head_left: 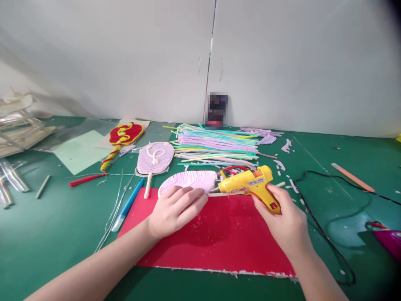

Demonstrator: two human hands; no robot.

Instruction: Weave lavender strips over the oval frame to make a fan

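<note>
My left hand (pixel 175 209) lies with fingers together on the near edge of a pale purple ribbed oval piece (pixel 188 180), pressing it onto the red sheet (pixel 216 238). My right hand (pixel 283 219) grips the handle of a yellow glue gun (pixel 247 182), whose nozzle points left at the right end of the oval piece. The gun's black cord (pixel 316 225) trails off to the right across the green table.
A pile of pastel straws (pixel 216 146) lies behind the glue gun. A finished purple fan with a white cord (pixel 156 159), a red and yellow fan (pixel 125 134), a blue pen (pixel 128 205), a red tassel (pixel 86 179) and clear wrappers (pixel 12 177) sit to the left. Purple scraps (pixel 283 165) lie scattered at right.
</note>
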